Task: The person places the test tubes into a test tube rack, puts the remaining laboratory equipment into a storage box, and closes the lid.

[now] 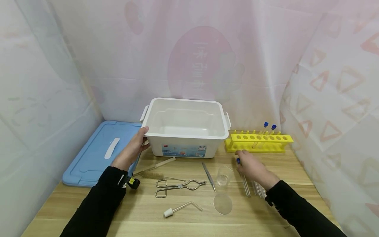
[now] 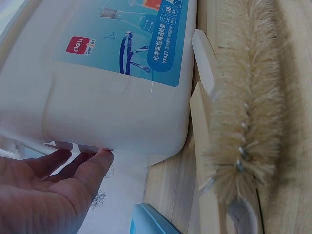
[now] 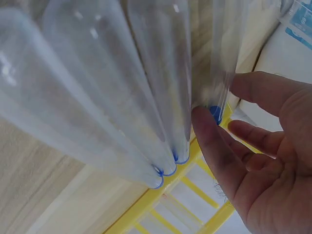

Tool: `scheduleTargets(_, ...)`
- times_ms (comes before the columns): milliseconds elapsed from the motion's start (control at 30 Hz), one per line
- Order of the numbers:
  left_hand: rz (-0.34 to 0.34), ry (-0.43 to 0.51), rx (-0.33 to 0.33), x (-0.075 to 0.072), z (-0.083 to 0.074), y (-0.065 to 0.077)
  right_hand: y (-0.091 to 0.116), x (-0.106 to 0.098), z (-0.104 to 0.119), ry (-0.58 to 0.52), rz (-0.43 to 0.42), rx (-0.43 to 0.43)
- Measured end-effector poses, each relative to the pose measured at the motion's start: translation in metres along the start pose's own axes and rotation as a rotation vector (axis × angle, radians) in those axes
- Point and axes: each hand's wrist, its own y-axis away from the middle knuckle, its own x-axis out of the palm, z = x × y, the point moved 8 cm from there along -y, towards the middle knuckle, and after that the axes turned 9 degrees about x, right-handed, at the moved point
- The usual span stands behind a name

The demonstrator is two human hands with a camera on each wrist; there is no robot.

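In the head view, my left hand [image 1: 130,149] touches the left front corner of a white plastic box [image 1: 154,144], which stands without its lid. The left wrist view shows those fingers [image 2: 100,168] resting against the box's end wall, just out from it and not curled round. Further right, my right hand [image 1: 254,169] pinches a clear test tube [image 1: 246,187] near its blue-capped end. Thumb and forefinger lie on either side of that tube [image 3: 226,53] in the right wrist view. Several more capped test tubes [image 3: 161,63] lie beside it. Behind the hand stands a yellow rack [image 1: 257,148] holding two tubes.
A blue lid [image 1: 88,161] lies at left. Before the box are a wooden test tube holder [image 1: 163,163], a tube brush [image 1: 150,175], crucible tongs [image 1: 177,186], tweezers [image 1: 209,176], a small glass beaker [image 1: 222,179], a glass disc [image 1: 222,204] and a bent tube with white stopper [image 1: 168,212].
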Motion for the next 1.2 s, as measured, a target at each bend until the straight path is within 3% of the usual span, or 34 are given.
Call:
scheduleTargets(100,0.002,-0.003,0.002,0.0,-0.001,0.0,-0.011,0.013,-0.015,0.036,-0.042,-0.033)
scheduleTargets(267,0.005,0.005,0.0,0.0,-0.001,0.001,-0.043,0.055,-0.068,0.105,-0.107,-0.066)
scheduleTargets(333,0.004,0.01,0.0,0.0,-0.001,0.001,-0.048,0.062,-0.078,0.098,-0.12,-0.081)
scheduleTargets(433,0.003,0.01,0.003,0.0,-0.001,0.001,-0.039,0.051,-0.062,0.103,-0.097,-0.089)
scheduleTargets(667,0.009,-0.001,0.016,0.0,-0.001,0.0,-0.005,-0.003,-0.002,-0.009,-0.028,-0.028)
scheduleTargets(1200,0.009,0.001,0.009,0.0,0.0,0.0,-0.011,-0.033,0.013,-0.155,-0.151,0.002)
